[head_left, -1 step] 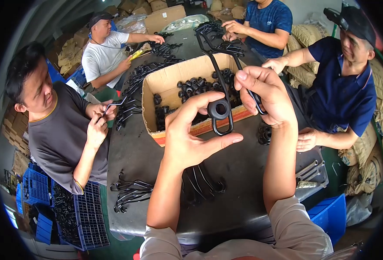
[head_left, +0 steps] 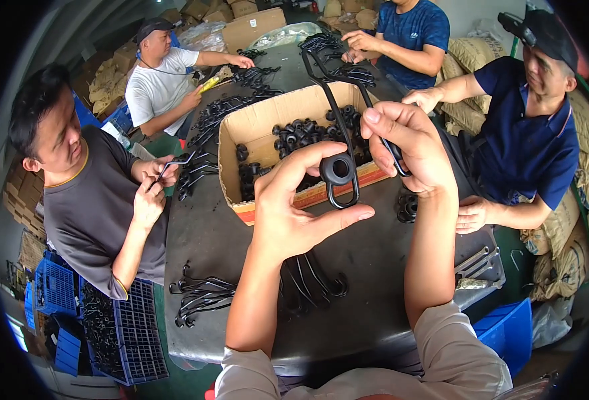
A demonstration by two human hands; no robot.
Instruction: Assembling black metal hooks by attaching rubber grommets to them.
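My right hand (head_left: 411, 143) is closed around one leg of a bent black metal rod (head_left: 334, 107), raised in front of me. Its long legs run up and away, and its near left end curls into a loop. A round black rubber bushing (head_left: 336, 169) sits at that loop, its hole facing me. My left hand (head_left: 288, 193) holds the bushing with index and middle fingers at its top and left side, while the thumb stretches out below the loop, apart from it. Whether the rod's tip enters the bushing I cannot tell.
Behind my hands stands an open cardboard box (head_left: 241, 137) of black bushings. Bent rods (head_left: 204, 293) lie on the dark table (head_left: 374, 280), with wrenches (head_left: 478, 263) at right. Several people work around it. Blue crates (head_left: 138, 340) stand lower left, a blue bin (head_left: 508, 333) lower right.
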